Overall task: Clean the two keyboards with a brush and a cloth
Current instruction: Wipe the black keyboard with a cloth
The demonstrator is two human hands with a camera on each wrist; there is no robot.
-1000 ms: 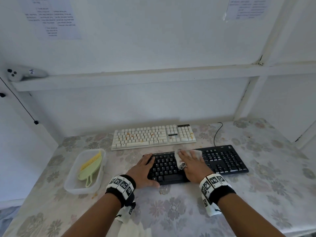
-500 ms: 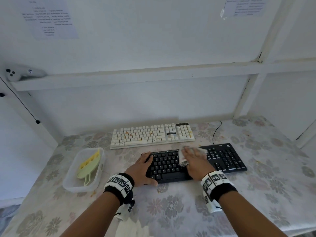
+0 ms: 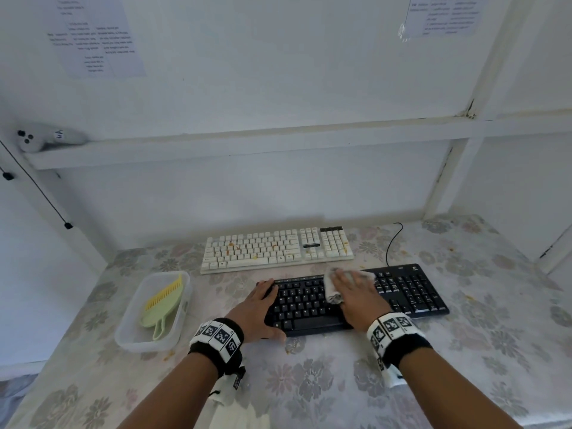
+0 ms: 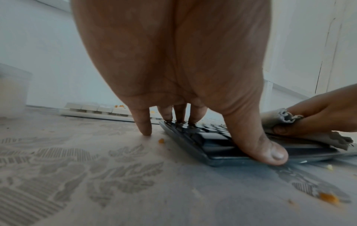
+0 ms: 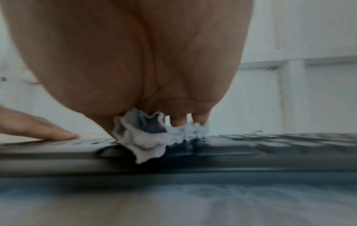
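Observation:
A black keyboard point(image 3: 411, 292) lies near me on the flowered table. My left hand point(image 3: 263, 308) rests on its left end with straight fingers on the keys and the thumb point(image 4: 266, 151) against the front edge. My right hand point(image 3: 353, 295) presses a grey-white cloth point(image 3: 332, 292) onto the middle keys. The thumb is tucked into the cloth's fold point(image 4: 286, 119), and the bunched cloth point(image 5: 146, 143) sticks out beside it. A white keyboard point(image 3: 263, 249) dotted with orange crumbs lies behind. A green brush point(image 3: 162, 301) with yellow bristles lies untouched in a clear tub.
The clear plastic tub point(image 3: 130, 339) stands left of the black keyboard. Orange crumbs point(image 4: 328, 198) are scattered on the tablecloth. The keyboard's black cable point(image 3: 390, 243) runs to the back wall. A white controller point(image 3: 37, 139) sits on the wall ledge.
My right hand has slid the cloth slightly rightward and away across the black keys. The left hand has stayed on the keyboard's left end.

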